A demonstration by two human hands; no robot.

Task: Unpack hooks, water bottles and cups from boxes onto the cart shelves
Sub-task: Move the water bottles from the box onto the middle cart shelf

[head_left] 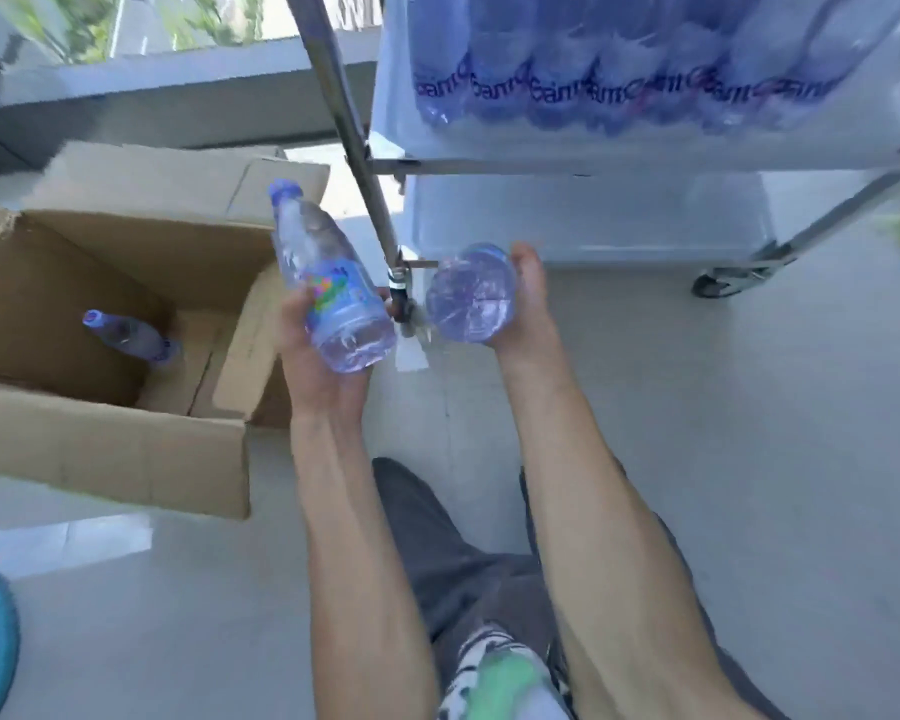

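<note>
Left hand [313, 350]: fingers curled round a water bottle [328, 283] — cap tilted up and away, above the box's edge.
Right hand [523, 304]: grips a second bottle [471, 293], base toward the camera, near the cart leg [357, 142].
Box [126, 407]: open — one bottle [128, 335] left inside.
Cart shelf [645, 148]: bottle row [619, 70] on it.

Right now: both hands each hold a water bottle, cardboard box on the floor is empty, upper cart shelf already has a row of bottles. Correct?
Not quite. The cardboard box isn't empty: the head view shows one water bottle left in it. The rest stands: the left hand and right hand each hold a bottle, and a row of bottles sits on the upper cart shelf.
</note>
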